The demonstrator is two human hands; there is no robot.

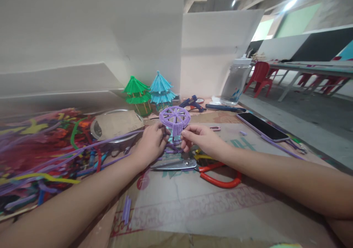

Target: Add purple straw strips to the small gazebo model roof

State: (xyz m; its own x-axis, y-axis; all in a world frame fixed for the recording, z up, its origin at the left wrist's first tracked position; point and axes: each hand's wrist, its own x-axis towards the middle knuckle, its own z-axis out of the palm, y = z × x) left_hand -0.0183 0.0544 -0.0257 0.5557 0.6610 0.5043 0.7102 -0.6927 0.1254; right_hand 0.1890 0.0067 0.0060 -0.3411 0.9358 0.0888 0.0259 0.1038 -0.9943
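Between my hands stands a purple wheel-shaped frame of pipe cleaners, with spokes and a row of short strips hanging from its near rim. My left hand is closed at its left side, fingertips curled in against it. On the other side my right hand pinches with thumb and forefinger at the hanging strips. The exact grip of the left fingers is partly hidden. Just below lie scissors with red handles, blades pointing left. Short purple pieces rest at the lower left.
A blurred heap of coloured pipe cleaners fills the left side. Behind stand a green hut model and a blue hut model. A glue gun, water bottle and phone lie or stand toward the right.
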